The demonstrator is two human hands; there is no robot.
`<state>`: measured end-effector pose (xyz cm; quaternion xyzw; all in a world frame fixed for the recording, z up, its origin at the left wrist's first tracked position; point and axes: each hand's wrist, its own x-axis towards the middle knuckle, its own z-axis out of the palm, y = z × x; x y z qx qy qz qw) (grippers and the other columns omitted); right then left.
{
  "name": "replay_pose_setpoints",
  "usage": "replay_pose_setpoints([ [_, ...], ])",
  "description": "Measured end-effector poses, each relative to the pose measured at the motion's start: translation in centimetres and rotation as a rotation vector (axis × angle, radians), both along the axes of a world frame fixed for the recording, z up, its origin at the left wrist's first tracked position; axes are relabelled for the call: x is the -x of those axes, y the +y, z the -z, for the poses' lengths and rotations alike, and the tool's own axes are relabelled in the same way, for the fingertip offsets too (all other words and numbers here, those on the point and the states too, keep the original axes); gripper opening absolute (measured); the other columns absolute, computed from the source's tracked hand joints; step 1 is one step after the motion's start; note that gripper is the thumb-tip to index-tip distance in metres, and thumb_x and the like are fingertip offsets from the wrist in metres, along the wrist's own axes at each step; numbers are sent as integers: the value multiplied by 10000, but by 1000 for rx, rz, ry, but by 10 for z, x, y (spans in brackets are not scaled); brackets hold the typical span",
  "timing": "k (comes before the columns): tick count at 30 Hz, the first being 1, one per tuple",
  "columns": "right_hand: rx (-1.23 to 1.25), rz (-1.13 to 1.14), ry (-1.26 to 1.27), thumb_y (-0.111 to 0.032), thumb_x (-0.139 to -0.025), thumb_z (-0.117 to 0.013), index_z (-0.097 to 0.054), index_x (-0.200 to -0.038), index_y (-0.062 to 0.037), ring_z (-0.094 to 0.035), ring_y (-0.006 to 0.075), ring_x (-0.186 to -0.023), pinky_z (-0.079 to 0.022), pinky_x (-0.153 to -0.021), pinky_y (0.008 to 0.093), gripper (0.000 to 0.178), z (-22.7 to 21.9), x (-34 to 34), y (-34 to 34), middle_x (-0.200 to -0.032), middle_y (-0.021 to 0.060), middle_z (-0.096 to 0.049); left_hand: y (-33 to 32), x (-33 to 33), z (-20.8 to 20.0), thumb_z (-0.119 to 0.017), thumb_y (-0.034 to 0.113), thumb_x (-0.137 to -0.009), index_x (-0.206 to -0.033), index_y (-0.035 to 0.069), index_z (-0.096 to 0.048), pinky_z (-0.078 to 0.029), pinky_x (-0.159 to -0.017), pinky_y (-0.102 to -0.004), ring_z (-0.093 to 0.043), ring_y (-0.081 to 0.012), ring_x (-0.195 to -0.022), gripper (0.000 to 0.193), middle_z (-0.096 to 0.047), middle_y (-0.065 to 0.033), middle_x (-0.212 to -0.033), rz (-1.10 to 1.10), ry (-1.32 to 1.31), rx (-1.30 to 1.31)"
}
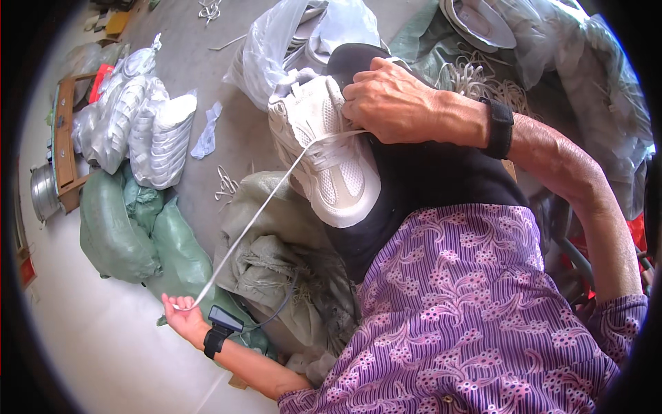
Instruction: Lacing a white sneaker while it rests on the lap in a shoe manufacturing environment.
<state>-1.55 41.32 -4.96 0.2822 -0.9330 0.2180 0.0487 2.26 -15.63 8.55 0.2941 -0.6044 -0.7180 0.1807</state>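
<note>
A white sneaker (334, 155) with mesh panels rests on my dark-covered lap, its toe toward me. A long white shoelace (252, 222) runs taut from its lacing down to the lower left. At that far end my left hand (185, 316) is closed round the lace, arm stretched out. My right hand (389, 103) is closed beside the sneaker's upper opening. Another stretch of lace crosses the tongue and reaches under this hand; its fingertips are partly hidden. White material shows just beyond its knuckles.
Clear plastic bags (265, 52) of white shoe parts lie past the sneaker. Stacked white shoe parts (162, 138) stand left, above green sacks (117, 224). Loose laces (476, 79) pile at upper right. A beige sack (276, 255) lies beside my lap; a wooden drawer unit (65, 138) stands far left.
</note>
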Motion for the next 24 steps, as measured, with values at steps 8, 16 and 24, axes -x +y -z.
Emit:
replay_pose_setpoints([
  [8,-300,-6,-116,-155,-668,-628,-670,-667,-63,-643,239,-702,-440,-673,372,101,-34,7,-22,-702,94,-640,196,36,27,-641,244,-871,-942,79,-650,-214,-402,-200,-288,-24,-446,179,-382,45,-625,393,-462,441],
  [16,-45,130,-189,-98,-726,-620,-665,-896,-24,-669,304,-787,-529,-666,396,191,-39,6,-9,-825,136,-663,288,47,25,-598,229,-928,-961,19,-678,-232,-461,-189,-325,-8,-513,227,-398,77,-595,1011,-426,528],
  [24,675,-286,-236,-30,-801,-578,-577,-1056,-20,-544,328,-1016,-449,-875,406,255,-49,19,-53,-995,141,-553,319,37,5,-598,127,-923,-1009,-6,-673,-286,-482,-178,-365,-10,-546,175,-504,67,-678,1192,-263,462],
])
